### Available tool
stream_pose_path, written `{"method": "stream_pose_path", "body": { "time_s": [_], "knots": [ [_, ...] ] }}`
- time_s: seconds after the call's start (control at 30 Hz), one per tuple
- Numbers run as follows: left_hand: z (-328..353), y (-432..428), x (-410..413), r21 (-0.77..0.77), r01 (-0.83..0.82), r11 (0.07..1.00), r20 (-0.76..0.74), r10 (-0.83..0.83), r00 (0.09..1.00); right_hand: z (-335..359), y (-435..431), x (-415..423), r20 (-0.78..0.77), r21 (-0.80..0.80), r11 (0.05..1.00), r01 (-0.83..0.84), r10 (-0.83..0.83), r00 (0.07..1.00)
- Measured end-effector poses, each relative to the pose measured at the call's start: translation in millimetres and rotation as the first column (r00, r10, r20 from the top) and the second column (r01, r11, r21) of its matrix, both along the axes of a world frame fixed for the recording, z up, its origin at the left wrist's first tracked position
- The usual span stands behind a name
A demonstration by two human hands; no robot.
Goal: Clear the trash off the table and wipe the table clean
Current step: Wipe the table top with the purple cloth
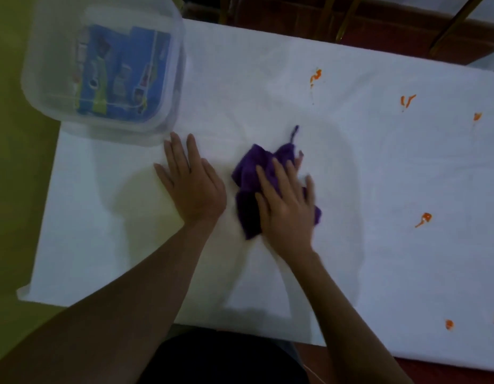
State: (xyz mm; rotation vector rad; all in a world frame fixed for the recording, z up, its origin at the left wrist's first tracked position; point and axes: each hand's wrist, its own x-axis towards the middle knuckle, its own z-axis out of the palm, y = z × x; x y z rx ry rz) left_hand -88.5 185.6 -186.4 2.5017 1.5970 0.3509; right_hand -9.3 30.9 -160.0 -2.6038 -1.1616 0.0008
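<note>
**Q:** What is seen at the centre of the frame?

**A:** A purple cloth [251, 173] is pressed flat onto the white bench [351, 167] by the right hand [287, 200], whose fingers are straight and spread, with nothing gripped. The left hand [194, 187] is laid palm-down just to the left of the cloth, its fingers likewise straight, and nothing is held.

**Q:** And the trash?

**A:** Blue packets [124, 76] are seen inside a clear tub [179, 79] at the upper left. Clearing is judged done and wiping is under way.

**Q:** How is the wiping best carried out?

**A:** Orange smears are scattered over the right half of the frame: one at upper centre [315, 76], two further right [407, 101] [477, 116], one at middle right [423, 218] and one at lower right [449, 324]. None has yet been reached. The cloth should be drawn rightward in overlapping passes under even pressure. The bench covering should be kept taut by the flat left hand so that it is not bunched. A clean face of the cloth should be turned down before each smear, or the orange is likely to be spread.
</note>
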Motion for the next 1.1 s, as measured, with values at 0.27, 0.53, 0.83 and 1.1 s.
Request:
{"method": "stream_pose_path", "body": {
  "time_s": [0.27,0.53,0.83,1.1],
  "knots": [
    [1,-3,2,-0.007,-0.005,1.0,0.01,0.005,1.0,-10,44,118,0.093,-0.013,0.969,0.246,-0.244,0.965],
    [12,-4,40,-0.132,-0.151,0.98,-0.004,0.152,0.988,6,7,6,-0.084,0.027,0.999,-0.024,0.027,0.996],
    [-2,-19,89,-0.013,-0.145,0.989,-0.019,0.145,0.989,-1,6,159,-0.056,0.021,0.905,0.425,-0.424,0.904],
    [2,-17,89,-0.014,-0.141,0.99,-0.077,0.139,0.987,0,135,202,-0.074,0.029,0.962,0.273,-0.27,0.96]
  ]
}}
